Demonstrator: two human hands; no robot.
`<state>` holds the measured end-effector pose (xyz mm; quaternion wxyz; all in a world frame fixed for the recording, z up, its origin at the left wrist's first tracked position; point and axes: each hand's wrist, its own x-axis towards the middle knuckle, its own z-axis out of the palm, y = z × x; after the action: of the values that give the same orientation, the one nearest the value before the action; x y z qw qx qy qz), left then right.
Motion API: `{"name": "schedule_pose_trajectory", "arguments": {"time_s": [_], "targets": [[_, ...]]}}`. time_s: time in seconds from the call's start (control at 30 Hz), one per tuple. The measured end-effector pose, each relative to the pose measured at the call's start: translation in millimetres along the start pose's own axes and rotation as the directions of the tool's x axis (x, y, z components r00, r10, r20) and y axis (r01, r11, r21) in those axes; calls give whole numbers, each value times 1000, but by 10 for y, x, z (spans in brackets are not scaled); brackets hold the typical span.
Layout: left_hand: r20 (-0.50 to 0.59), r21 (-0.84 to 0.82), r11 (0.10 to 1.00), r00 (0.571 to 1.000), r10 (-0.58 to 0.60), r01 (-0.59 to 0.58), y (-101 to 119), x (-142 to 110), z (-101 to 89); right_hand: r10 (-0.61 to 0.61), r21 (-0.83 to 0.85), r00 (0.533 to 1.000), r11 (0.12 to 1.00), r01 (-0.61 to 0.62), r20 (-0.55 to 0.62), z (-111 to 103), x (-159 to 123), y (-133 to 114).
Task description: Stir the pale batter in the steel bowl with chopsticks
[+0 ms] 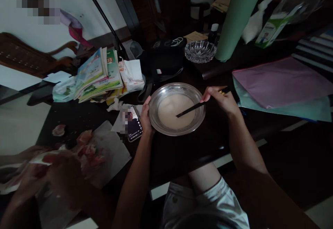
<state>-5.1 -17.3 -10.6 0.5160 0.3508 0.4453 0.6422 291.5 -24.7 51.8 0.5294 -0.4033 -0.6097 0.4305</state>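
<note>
A shiny metal bowl [177, 132] stands on the dark table in front of me, holding a pale, creamy liquid [173, 106]. My left hand [146, 118] grips the bowl's left side at the rim; part of its fingers is hidden by the bowl. In my right hand [222, 99] is a pair of black chopsticks [191, 109], held over the right rim and slanting down to the left. Their tips dip into the liquid near the bowl's middle. A lit phone [134, 126] lies just left of my left hand.
At the lower left another person's hands [61, 168] work beside reddish peelings [90, 149] on white paper [114, 146]. Behind are stacked books [96, 73], a glass ashtray [200, 52] and a tall green flask [238, 21]. A pink folder [283, 81] lies at right.
</note>
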Motion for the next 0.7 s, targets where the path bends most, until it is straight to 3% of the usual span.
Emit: {"name": "schedule_pose_trajectory", "arguments": {"time_s": [0.1,0.3,0.47,0.63,0.7], "targets": [[-3,16,1000,1000,15,-15,-3,7,-7,-12,-31,996,999,15,91,21,8,-12],[-2,-20,1000,1000,18,-18,-8,5,2,-10,-17,996,1000,8,-93,-17,10,9],[-8,3,1000,1000,19,-19,7,-4,15,1,-33,996,999,2,89,24,7,-10],[1,35,999,1000,8,-9,15,-13,15,-6,-41,995,999,2,-101,-8,17,21],[-5,34,999,1000,14,-14,15,-14,17,2,-19,996,1000,-3,-84,-14,8,18]]}}
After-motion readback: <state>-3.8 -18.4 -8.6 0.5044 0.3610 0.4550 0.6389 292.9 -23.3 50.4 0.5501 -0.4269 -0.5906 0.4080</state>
